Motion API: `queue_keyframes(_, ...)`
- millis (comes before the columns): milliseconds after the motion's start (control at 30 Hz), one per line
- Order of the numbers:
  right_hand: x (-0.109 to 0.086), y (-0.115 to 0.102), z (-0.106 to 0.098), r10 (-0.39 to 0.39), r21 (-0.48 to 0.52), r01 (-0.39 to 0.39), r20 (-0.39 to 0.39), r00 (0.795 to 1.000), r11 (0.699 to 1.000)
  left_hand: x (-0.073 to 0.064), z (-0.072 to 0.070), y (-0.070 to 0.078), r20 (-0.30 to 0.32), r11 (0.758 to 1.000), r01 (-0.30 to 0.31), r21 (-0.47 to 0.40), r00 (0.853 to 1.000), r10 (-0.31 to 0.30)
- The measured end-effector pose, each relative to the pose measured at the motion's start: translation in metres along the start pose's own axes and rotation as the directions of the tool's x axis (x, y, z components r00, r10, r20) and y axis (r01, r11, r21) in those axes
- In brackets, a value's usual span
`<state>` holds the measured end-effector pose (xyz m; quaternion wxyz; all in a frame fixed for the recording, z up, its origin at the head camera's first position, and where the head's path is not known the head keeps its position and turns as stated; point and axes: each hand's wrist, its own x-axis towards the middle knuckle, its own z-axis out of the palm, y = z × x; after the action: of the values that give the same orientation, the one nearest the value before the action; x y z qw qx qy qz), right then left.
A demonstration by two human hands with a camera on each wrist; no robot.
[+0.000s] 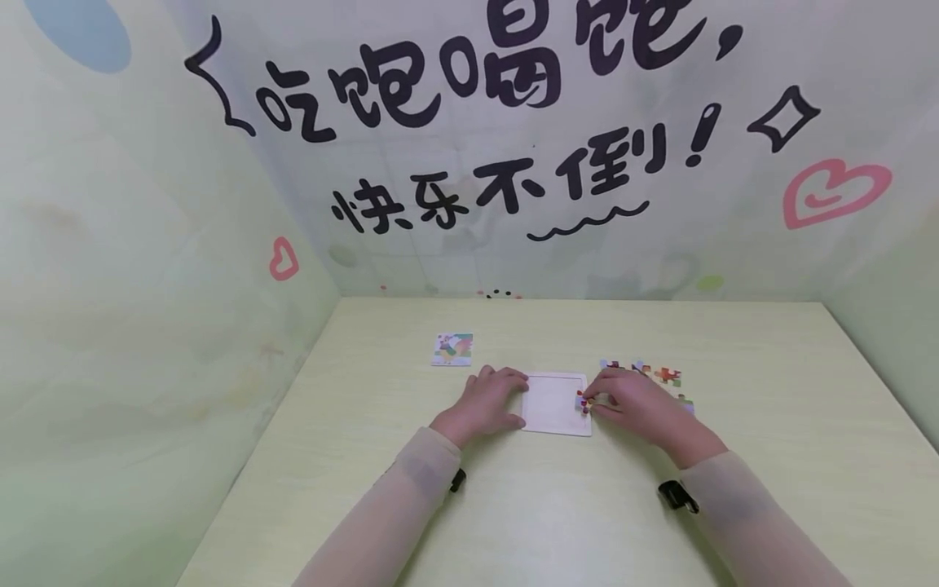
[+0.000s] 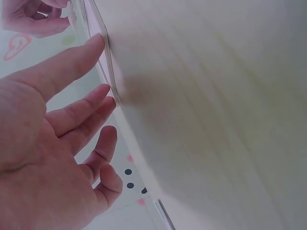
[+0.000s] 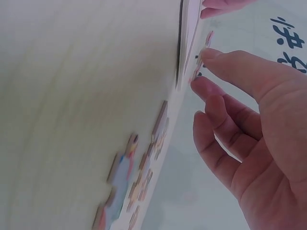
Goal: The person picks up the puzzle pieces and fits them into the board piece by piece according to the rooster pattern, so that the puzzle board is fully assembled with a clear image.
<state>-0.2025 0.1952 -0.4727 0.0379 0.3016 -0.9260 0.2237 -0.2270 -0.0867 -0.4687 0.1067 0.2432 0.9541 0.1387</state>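
Observation:
In the head view, a shallow white puzzle tray [image 1: 552,403] lies on the table between both hands. My left hand [image 1: 486,403] touches its left edge, with thumb and forefingers spread apart along it. In the left wrist view, the thumb and two fingers of that hand [image 2: 62,124] reach the tray's edge [image 2: 109,57]; the other fingers bend loosely. My right hand [image 1: 641,408] pinches a small colourful puzzle piece [image 1: 583,402] over the tray's right side. The right wrist view shows the piece [image 3: 197,67] tilted between thumb and index finger of the right hand [image 3: 254,115].
Several loose puzzle pieces [image 1: 667,375] lie on the table right of the tray, partly hidden behind the right hand. A square picture card [image 1: 452,349] lies at the back left. Printed fabric walls [image 1: 513,269] border the table [image 1: 367,391].

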Motion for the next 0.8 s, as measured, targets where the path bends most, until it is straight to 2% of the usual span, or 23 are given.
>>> queue_keyframes(467,0.025,-0.008,0.001,0.028,0.001,-0.028,0.047,0.998,1.000,0.002,0.000,0.001,0.001,1.000,0.005,-0.026,1.000,-0.005)
queue_keyframes(800,0.040,-0.011,0.011,0.063,-0.026,-0.062,0.064,0.996,0.998,0.002,-0.001,0.002,0.010,1.000,0.013,-0.013,1.000,-0.013)
